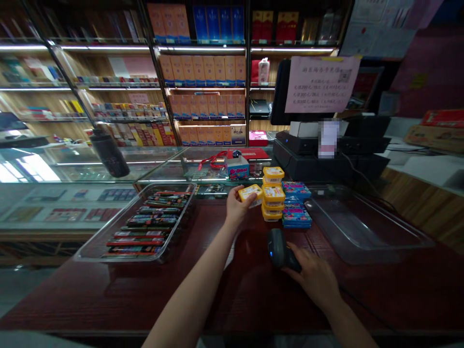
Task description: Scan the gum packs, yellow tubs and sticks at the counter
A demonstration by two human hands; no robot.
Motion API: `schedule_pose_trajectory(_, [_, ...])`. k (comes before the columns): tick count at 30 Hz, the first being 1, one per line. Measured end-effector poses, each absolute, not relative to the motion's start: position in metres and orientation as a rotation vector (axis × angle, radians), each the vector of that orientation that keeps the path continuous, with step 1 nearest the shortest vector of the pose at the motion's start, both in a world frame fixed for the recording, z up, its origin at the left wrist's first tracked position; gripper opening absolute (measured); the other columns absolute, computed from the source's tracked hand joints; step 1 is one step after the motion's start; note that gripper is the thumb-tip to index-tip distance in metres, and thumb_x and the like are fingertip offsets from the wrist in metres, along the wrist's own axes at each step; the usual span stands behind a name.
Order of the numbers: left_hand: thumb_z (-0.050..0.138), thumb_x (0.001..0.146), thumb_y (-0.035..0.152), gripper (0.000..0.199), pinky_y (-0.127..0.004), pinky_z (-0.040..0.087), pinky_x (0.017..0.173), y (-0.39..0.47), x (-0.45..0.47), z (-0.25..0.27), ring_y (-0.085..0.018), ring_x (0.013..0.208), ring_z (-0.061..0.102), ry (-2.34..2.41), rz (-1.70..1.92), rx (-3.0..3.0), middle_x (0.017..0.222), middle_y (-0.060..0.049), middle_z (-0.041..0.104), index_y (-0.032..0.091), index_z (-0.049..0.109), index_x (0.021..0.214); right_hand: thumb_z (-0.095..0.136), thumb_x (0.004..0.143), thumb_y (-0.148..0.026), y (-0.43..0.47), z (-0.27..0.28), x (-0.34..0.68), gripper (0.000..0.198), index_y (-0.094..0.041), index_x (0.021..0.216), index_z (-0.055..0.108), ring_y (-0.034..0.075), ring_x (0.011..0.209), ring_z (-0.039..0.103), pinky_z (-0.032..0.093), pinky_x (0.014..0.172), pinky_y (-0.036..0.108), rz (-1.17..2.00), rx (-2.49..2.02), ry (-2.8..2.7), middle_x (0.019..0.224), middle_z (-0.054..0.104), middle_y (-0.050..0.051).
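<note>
In my left hand (237, 207) is a small yellow-lidded tub (251, 193), tilted and raised a little above the dark red counter. My right hand (314, 274) grips a black barcode scanner (277, 249) with a blue light on it. The scanner's head points away from me, toward the goods. Just right of the tub I hold stand stacked yellow tubs (273, 194). Against them on the right are piles of flat blue and pink packets (296, 216).
A clear tray (181, 227) of dark, slim packets lies to the left. Another clear plastic tray (384, 249) sits on the right. Behind are a monitor with a pink notice (321, 84), a small blue-pink box (237, 171) and a glass display counter (159, 164). A dark bottle (108, 153) appears at left.
</note>
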State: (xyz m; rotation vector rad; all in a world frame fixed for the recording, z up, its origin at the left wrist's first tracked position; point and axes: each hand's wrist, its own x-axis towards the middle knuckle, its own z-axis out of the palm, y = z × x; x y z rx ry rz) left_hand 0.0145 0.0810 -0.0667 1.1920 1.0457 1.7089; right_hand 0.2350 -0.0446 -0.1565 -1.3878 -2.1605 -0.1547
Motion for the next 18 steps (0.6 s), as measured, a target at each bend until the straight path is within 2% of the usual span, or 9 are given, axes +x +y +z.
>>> schedule_pose_trajectory(5, [0.079,0.059,0.039,0.06,-0.033,0.052,0.079,0.108,0.051,-0.032,-0.021,0.09,0.064,0.946,1.728,1.341,0.104,-0.012,0.065,0.015,0.051,0.107,0.052,0.085,-0.05,-0.044,-0.158,0.238,0.049,-0.023,0.126,0.047,0.023,0.084,0.067,0.052,0.069,0.033,-0.134,-1.373,-2.169,0.102,0.068,0.009])
schedule_pose_trajectory(10, [0.079,0.06,0.036,0.058,-0.034,0.052,0.076,0.125,0.069,-0.035,-0.021,0.086,0.064,0.934,1.598,1.456,0.1,-0.011,0.064,0.014,0.052,0.106,0.057,0.084,-0.046,-0.043,-0.161,0.241,0.052,-0.023,0.129,0.044,0.024,0.089,0.066,0.052,0.073,0.035,-0.102,-1.407,-2.16,0.104,0.067,0.008])
schedule_pose_trajectory(16, [0.079,0.06,0.036,0.061,-0.038,0.042,0.095,0.121,0.058,-0.051,-0.025,0.108,0.054,1.115,1.702,1.715,0.11,-0.011,0.058,0.017,0.057,0.113,0.058,0.083,-0.042,-0.042,-0.161,0.24,0.048,-0.025,0.126,0.046,0.023,0.088,0.066,0.051,0.072,0.034,-0.094,-1.403,-2.125,0.104,0.067,0.007])
schedule_pose_trajectory(18, [0.081,0.056,0.035,0.067,-0.038,0.041,0.095,0.114,0.052,-0.056,-0.025,0.109,0.053,1.133,1.693,1.75,0.113,-0.01,0.057,0.019,0.056,0.117,0.059,0.082,-0.043,-0.042,-0.161,0.24,0.049,-0.024,0.126,0.048,0.023,0.087,0.066,0.051,0.07,0.033,-0.11,-1.399,-2.121,0.102,0.068,0.007])
